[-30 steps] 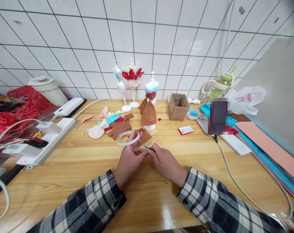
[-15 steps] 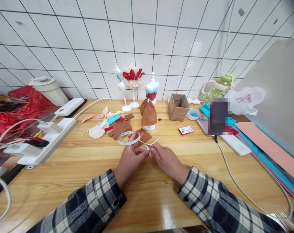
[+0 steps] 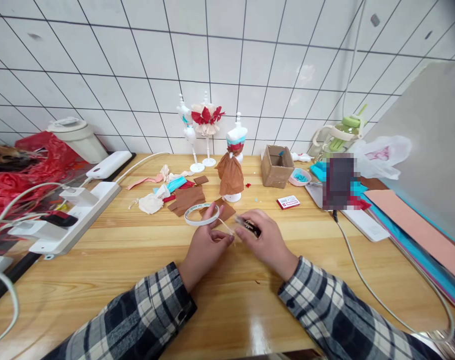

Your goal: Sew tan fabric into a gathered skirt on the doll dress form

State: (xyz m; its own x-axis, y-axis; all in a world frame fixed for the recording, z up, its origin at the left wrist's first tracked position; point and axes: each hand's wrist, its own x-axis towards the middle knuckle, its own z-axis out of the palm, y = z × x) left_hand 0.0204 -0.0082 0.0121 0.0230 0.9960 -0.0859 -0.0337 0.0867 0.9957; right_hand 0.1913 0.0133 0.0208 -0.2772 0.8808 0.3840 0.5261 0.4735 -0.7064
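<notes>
My left hand (image 3: 202, 252) has a narrow roll of white double-sided tape (image 3: 191, 220) hooked over its fingers. A thin strip (image 3: 225, 226) runs from the roll toward the left thumb and fingertip, which are pinched together. Close by on the right, my right hand (image 3: 269, 244) is closed around a small metal tool with a dark grip (image 3: 253, 228); motion blur hides its exact kind. Just beyond the hands stands a miniature dress form (image 3: 235, 135) wearing a gathered brown skirt (image 3: 230, 175). Brown fabric pieces (image 3: 187, 199) lie behind the tape roll.
Two more small dress forms (image 3: 189, 134) stand near the tiled wall. Fabric scraps (image 3: 150, 203) lie at left. A cardboard box (image 3: 277, 170), a pink bowl (image 3: 300, 177) and a red-white small box (image 3: 288, 202) are at right. A power strip (image 3: 77, 217) and cables flank the left side.
My right hand has drawn slightly away from the left fingertips, and the tool has turned so its dark grip shows. The strip's loose end no longer sticks out above the right fingers.
</notes>
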